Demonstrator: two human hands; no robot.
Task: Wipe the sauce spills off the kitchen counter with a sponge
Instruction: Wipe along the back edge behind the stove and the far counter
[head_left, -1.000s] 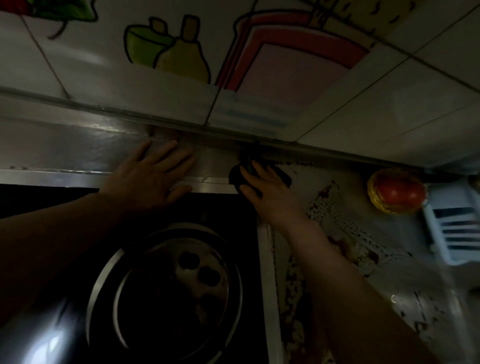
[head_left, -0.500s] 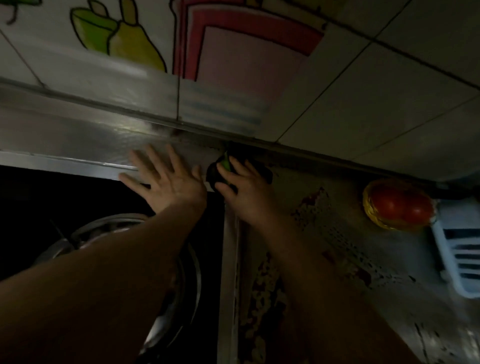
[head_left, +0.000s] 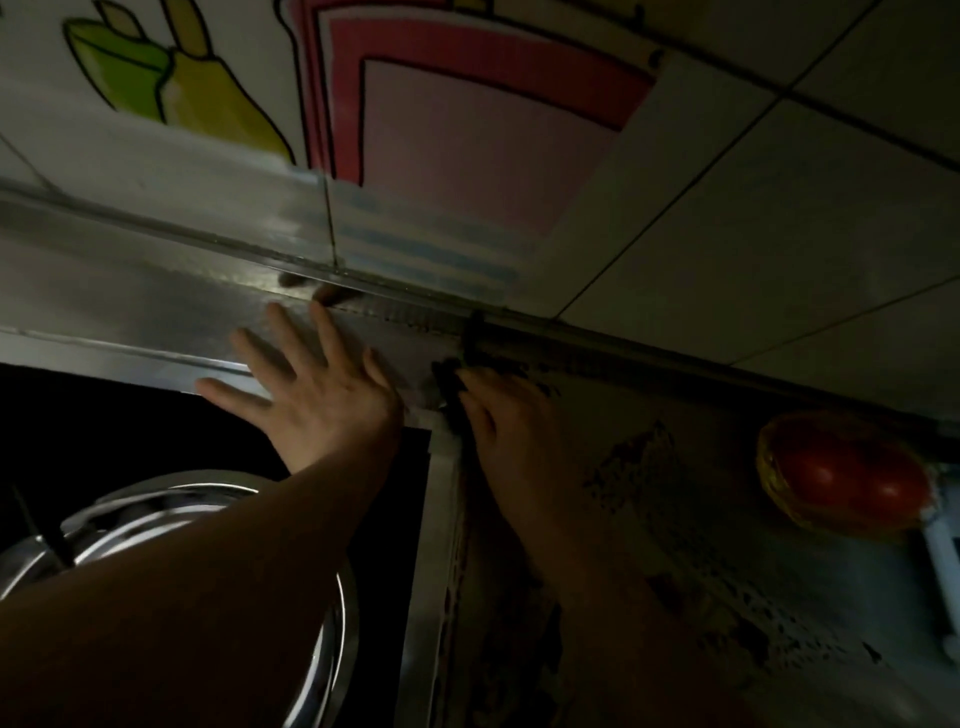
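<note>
My right hand (head_left: 511, 441) lies over a dark sponge (head_left: 448, 387) and holds it down on the counter by the back wall, at the corner of the stove frame. Most of the sponge is hidden under the fingers. Dark reddish sauce smears (head_left: 639, 462) spread over the grey counter (head_left: 779, 623) to the right of that hand and down toward me. My left hand (head_left: 311, 400) rests flat with spread fingers on the steel rear strip of the stove (head_left: 130, 306).
A black stove top with a round steel burner ring (head_left: 332, 623) fills the lower left. A red and yellow round object (head_left: 841, 473) sits at the right, beside a white rack (head_left: 945, 561). Tiled wall with coloured pictures (head_left: 467, 145) rises directly behind.
The view has shifted left to right across the counter. My right hand with the sponge stays at the stove corner, now lying flatter over it. My left hand stays pressed on the steel strip.
</note>
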